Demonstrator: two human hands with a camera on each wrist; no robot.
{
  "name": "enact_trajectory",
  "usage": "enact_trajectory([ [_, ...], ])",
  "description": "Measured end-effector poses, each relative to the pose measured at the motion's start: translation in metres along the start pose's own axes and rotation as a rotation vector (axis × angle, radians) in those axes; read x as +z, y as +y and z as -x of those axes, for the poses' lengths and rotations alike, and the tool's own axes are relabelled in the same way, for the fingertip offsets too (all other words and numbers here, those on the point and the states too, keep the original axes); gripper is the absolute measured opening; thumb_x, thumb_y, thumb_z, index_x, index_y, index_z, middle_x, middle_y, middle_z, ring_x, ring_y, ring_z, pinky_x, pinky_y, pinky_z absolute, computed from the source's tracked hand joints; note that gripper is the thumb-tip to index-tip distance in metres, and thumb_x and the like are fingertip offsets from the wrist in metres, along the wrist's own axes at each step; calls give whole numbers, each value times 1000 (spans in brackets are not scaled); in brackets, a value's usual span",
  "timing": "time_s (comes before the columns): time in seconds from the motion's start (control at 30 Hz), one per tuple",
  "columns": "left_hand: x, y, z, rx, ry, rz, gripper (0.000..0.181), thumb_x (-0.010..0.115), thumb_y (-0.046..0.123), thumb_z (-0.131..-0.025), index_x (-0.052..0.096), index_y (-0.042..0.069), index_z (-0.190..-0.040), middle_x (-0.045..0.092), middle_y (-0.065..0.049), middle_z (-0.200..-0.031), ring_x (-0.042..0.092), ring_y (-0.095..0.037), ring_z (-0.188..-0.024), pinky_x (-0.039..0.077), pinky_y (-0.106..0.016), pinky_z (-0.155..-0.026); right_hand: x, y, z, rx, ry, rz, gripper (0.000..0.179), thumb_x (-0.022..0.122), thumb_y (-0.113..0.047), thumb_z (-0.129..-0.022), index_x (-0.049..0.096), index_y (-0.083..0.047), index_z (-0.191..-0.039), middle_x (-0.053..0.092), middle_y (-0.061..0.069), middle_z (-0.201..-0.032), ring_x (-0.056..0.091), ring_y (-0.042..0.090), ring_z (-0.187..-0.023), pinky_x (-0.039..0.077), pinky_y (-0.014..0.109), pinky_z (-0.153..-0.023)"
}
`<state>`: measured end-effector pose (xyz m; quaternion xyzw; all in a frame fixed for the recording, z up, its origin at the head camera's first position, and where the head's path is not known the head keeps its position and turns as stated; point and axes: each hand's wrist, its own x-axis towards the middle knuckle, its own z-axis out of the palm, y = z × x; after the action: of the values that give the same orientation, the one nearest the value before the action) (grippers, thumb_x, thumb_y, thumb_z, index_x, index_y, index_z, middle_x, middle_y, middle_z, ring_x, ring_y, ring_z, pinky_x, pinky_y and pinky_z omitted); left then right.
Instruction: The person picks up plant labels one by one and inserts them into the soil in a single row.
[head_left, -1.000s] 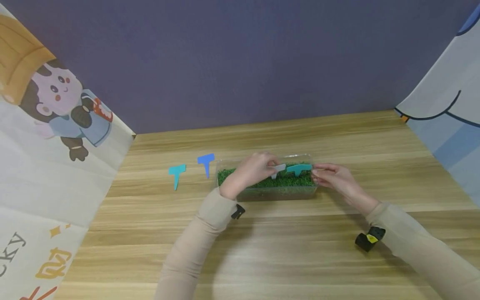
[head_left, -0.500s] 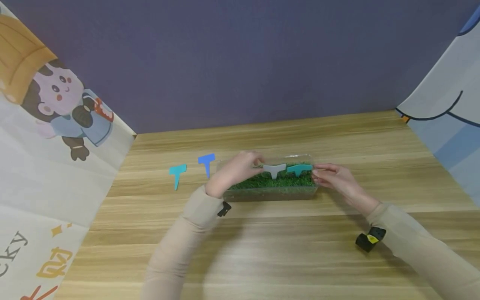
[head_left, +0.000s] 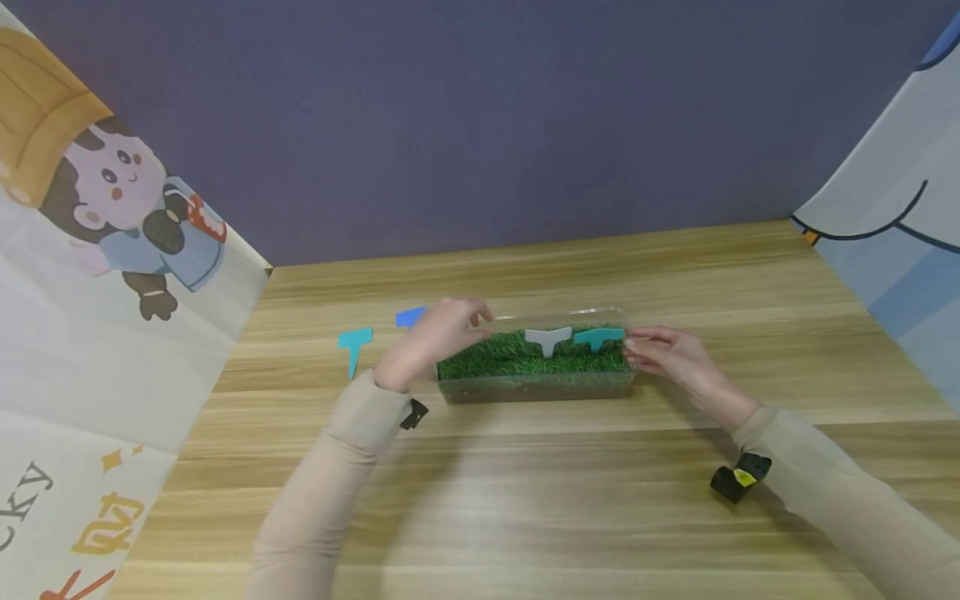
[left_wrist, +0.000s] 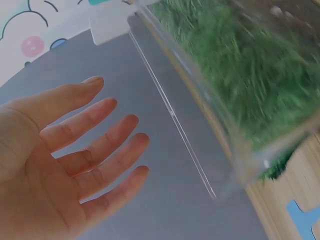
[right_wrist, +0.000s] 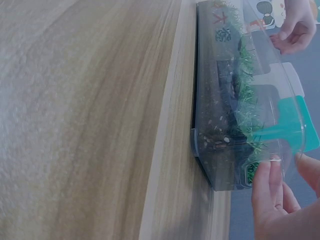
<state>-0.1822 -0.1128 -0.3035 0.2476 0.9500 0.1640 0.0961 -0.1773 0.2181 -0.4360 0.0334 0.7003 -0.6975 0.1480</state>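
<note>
A clear plastic box [head_left: 540,389] holds dark soil and green artificial-looking grass [head_left: 487,358]. Two T-shaped plant labels stand upright in the grass: a white label [head_left: 548,337] near the middle and a green-teal label [head_left: 599,335] beside it on the right. My left hand [head_left: 438,335], holding nothing, hovers over the box's left end; the left wrist view shows its fingers [left_wrist: 122,127] spread and relaxed. At the right end, my right hand [head_left: 671,357] pinches the box wall, thumb on one side and fingers [right_wrist: 262,187] on the other.
Left of the box, a teal plant label [head_left: 355,338] lies flat on the wooden table [head_left: 570,500]. Next to it is a blue label [head_left: 408,317], partly hidden by my left hand. A dark blue panel [head_left: 487,125] rises behind the table, with printed sheets at both sides.
My left hand has let go of the white label and moved left, now overlapping the blue label in the head view. The white label stays upright. My right hand keeps its place.
</note>
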Motion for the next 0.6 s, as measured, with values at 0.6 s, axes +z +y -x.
enact_trajectory([
  [0.6,-18,-43,12,-6,86,-32,21,58,8,-84,61,0,-103,63,-14,-91,59,-23,-80,49,-34,-71,16,-33,28,-44,-64,52,70,65,-29,-80,33,11,-128,64,-6,-93,61,6,-85,48,21,-79],
])
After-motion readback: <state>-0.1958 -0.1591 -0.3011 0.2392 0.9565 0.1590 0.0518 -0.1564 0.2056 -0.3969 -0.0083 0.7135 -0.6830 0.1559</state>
